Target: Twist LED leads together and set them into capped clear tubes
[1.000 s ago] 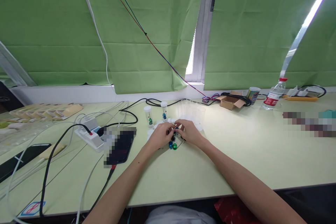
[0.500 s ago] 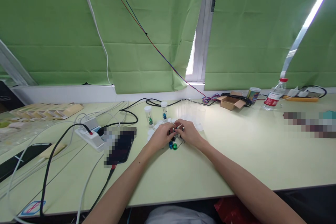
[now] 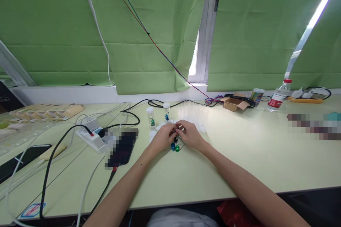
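Note:
My left hand (image 3: 163, 137) and my right hand (image 3: 190, 134) meet over a small group of parts at the middle of the table. Both sets of fingers are curled and pinched together; whatever lies between them is too small and too hidden to name. Just below the fingertips lie a blue ball-like piece (image 3: 173, 147) and a green one (image 3: 177, 148), with dark bits and thin metal rods beside them. Behind the left hand stand two capped clear tubes, one with a green piece inside (image 3: 151, 117), the other with a blue piece (image 3: 166, 111). White caps (image 3: 152, 134) lie partly hidden by the hands.
Several clear open tubes (image 3: 189, 110) stand behind my right hand. Left are a dark phone (image 3: 126, 149), a white power strip (image 3: 92, 141) and loose cables. Toward the back right are a small cardboard box (image 3: 232, 104), a printed can (image 3: 257, 97) and a water bottle (image 3: 278, 97).
The fingers of both hands have shifted slightly and come closer together at the tips. The tubes and the coloured pieces stay in place.

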### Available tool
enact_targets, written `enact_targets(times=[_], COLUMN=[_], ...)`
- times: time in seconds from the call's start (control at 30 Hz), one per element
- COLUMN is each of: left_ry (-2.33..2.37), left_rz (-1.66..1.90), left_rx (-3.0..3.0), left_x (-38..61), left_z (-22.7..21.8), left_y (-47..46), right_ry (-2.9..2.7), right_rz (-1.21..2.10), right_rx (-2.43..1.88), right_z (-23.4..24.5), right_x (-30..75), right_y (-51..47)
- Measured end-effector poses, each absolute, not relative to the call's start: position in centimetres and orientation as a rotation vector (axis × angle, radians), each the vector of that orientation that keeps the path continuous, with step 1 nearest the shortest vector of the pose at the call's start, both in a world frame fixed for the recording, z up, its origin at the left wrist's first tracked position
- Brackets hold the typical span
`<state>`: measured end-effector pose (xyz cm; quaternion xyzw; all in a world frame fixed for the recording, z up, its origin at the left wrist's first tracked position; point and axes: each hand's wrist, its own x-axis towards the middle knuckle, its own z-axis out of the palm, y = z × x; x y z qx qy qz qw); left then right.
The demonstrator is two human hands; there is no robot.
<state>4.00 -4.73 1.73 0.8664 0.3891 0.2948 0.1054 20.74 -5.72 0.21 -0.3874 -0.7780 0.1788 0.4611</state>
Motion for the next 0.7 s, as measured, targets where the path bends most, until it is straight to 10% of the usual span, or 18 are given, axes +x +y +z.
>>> enact_targets(times=[0.7], left_ry=[1.118], left_rz=[0.929], left_rx=[2.545], left_x=[4.10], left_z=[1.77], left_y=[-4.63], right_ry=[-1.899], right_rz=[0.331], right_rx=[-0.938], right_z=[-0.16], right_x=[20.62], right_y=[-5.30])
